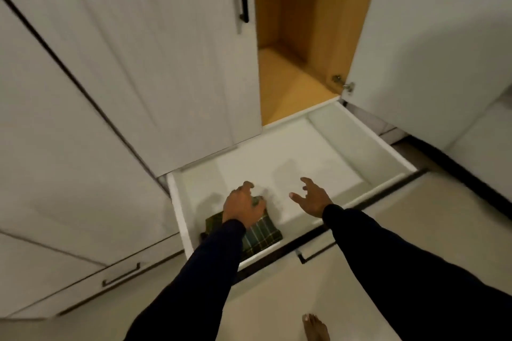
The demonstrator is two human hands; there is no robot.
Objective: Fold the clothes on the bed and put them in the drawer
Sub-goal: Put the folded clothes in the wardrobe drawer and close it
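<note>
A bare foot [315, 327] stands on the pale floor [277, 299] nearest the camera. Beyond it, two dark-sleeved arms reach into an open white drawer [360, 144]. The left hand [243, 206] rests on a folded green plaid garment [263, 235] in the drawer's near left corner, fingers curled over its far edge. The right hand [311, 198] hovers just beside it, fingers spread, holding nothing. Farther back, an open cupboard [296, 63] shows a wooden interior.

— Where are the arms?
— Both in dark sleeves, reaching toward 12 o'clock.
— The left hand [243, 206]?
— Palm down, fingers curled.
— And the right hand [313, 198]?
— At its 3 o'clock, fingers spread loose, holding nothing.
</note>
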